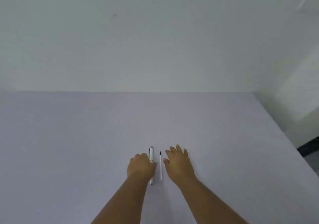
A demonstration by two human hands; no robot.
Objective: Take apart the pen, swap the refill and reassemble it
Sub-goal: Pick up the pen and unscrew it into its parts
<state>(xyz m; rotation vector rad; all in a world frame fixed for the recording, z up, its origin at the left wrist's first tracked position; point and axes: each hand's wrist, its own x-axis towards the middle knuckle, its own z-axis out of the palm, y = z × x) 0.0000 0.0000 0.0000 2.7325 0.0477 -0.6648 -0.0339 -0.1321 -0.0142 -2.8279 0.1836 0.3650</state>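
A white pen (151,155) with a dark clip lies on the pale table (86,137), pointing away from me. My left hand (140,167) rests over its middle with fingers curled around it; only the pen's two ends show. Just to its right lies a thin white refill (160,167) with a dark tip at the far end, parallel to the pen. My right hand (178,163) hovers palm down beside the refill, fingers spread, holding nothing.
A white wall (155,34) rises behind the table's far edge. The table's right edge runs diagonally, with a dark floor (310,148) beyond it.
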